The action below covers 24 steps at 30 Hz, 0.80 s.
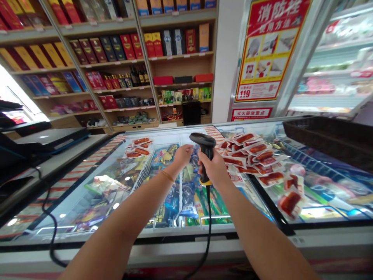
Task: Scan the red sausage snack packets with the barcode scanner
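Note:
My right hand (214,165) is wrapped around the handle of a black barcode scanner (203,142) with a yellow-tipped base. Its cable (209,217) hangs down toward me. Just left of the scanner, my left hand (183,154) is held with its fingers curled inward; whatever they hold, if anything, is hidden. Both hands are above the freezer. Right of the scanner lies a pile of vacuum-packed sausages (253,151) on the glass top. A smaller group of packed sausages (139,147) lies on the left side. Below my hands, wrapped frozen treats (175,194) fill wire baskets.
A dark brown tray (329,136) stands on the freezer at the right. On the left are a counter device (52,140) and a loose black cable (48,210). Shelves of boxed goods (107,48) and a red fire-hydrant poster (269,50) are behind the freezer.

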{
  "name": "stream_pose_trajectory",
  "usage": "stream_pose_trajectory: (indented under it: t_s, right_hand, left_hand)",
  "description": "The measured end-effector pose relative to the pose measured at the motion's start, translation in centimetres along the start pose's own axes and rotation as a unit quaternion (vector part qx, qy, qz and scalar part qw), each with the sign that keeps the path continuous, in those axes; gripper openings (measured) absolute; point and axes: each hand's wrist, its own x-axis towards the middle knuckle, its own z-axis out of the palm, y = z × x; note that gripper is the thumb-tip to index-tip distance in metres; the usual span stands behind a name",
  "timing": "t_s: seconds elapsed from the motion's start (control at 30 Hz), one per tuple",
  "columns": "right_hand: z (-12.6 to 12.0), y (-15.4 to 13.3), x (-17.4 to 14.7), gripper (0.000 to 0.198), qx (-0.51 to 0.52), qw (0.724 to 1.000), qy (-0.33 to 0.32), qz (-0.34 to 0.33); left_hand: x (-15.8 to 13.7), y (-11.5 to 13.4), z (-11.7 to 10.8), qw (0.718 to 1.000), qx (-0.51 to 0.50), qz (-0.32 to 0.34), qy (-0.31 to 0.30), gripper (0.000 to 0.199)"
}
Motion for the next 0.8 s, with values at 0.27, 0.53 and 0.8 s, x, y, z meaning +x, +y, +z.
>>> stream_pose_trajectory:
  t_s: [0.27, 0.53, 0.8]
  right_hand:
    - [0.5, 1.1, -0.2, 0.035, -0.008, 1.0, -0.022, 0.007]
    - [1.1, 2.3, -0.5, 0.034, -0.074, 0.996, -0.049, 0.007]
    - [1.4, 2.5, -0.9, 0.031, -0.109, 0.991, -0.071, 0.001]
  left_hand:
    - [0.3, -10.4, -13.1, 0.923, 0.381, 0.016, 0.052, 0.048]
    - [0.2, -13.6, -16.5, 0.874, 0.482, 0.039, -0.044, 0.048]
    - [-0.7, -10.6, -13.2, 0.951, 0.284, -0.11, -0.055, 0.027]
